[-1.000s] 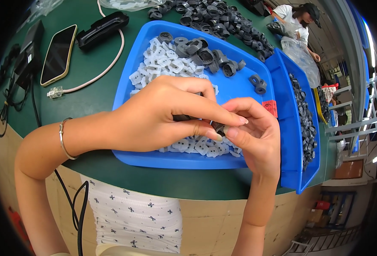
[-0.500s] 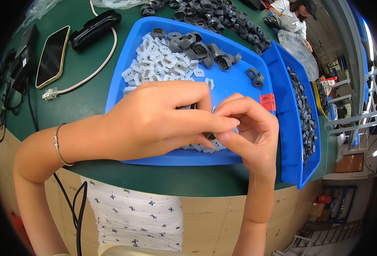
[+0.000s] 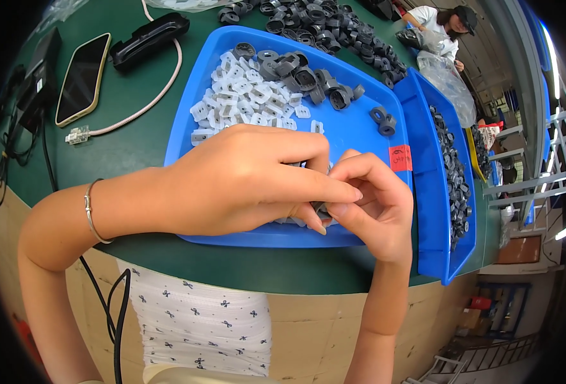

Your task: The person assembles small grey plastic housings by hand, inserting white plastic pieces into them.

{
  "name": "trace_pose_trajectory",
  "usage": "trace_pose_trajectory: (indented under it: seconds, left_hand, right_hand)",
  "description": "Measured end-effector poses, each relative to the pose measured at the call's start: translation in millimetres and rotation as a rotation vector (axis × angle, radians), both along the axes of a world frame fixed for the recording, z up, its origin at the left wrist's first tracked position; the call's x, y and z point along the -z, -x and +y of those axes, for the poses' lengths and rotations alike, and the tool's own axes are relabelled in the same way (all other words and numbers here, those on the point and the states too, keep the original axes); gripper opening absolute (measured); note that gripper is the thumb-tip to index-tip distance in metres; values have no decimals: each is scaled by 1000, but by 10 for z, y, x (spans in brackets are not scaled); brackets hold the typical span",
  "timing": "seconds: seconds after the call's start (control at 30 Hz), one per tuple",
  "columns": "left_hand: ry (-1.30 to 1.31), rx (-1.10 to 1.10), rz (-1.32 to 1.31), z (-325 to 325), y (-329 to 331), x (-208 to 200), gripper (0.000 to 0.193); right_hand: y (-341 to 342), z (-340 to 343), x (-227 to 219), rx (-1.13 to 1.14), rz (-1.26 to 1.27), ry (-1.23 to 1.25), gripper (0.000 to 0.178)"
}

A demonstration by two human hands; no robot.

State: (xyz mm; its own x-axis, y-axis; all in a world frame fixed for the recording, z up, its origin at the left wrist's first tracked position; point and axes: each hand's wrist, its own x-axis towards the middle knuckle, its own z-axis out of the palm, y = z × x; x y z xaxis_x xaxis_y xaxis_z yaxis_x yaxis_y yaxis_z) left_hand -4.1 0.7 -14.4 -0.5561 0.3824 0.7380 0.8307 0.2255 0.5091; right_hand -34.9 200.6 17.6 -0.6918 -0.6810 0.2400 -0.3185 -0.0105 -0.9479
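Over the near half of a blue tray (image 3: 353, 137), my two hands meet at the fingertips. My left hand (image 3: 251, 182) is closed round a dark grey plastic part (image 3: 320, 208), mostly hidden by the fingers. My right hand (image 3: 379, 201) pinches at the same spot, its thumb and forefinger against the left fingertips; what lies in that pinch is hidden. Behind the hands, small translucent white plastic pieces (image 3: 247, 96) are heaped in the tray. Dark grey ring-shaped caps (image 3: 305, 78) lie beside them, and a pair of these caps (image 3: 383, 120) sits apart at the right.
A long blue bin (image 3: 431, 211) of dark parts stands right of the tray. More dark caps (image 3: 334, 29) are piled behind it. On the left lie a phone (image 3: 83, 80), a black device (image 3: 148, 43), a pale cable (image 3: 139, 115) and a black adapter (image 3: 39, 77). A co-worker (image 3: 446, 29) sits at far right.
My hands stay together over the tray, with slight finger movement at the part. The left fingertips sit slightly lower. The whole view has shifted a little.
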Motion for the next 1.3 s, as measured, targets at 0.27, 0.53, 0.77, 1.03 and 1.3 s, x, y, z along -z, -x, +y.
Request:
trace_pose_trajectory:
  seconds: [0.27, 0.53, 0.77, 1.03, 1.3]
  left_hand:
    - [142, 115, -164, -22, 4, -48, 41]
    - [124, 93, -264, -41, 21, -54, 36]
    - [53, 171, -413, -39, 20, -57, 31]
    - [63, 110, -372, -31, 43, -70, 35]
    - [-126, 9, -256, 9, 41, -98, 33]
  right_hand:
    - [10, 7, 42, -37, 256, -238, 12]
    - [-33, -34, 48, 84, 325, -263, 17]
    - [8, 23, 18, 32, 116, -154, 15]
    - [-68, -18, -5, 104, 20, -211, 16]
    - [29, 78, -3, -48, -191, 145, 32]
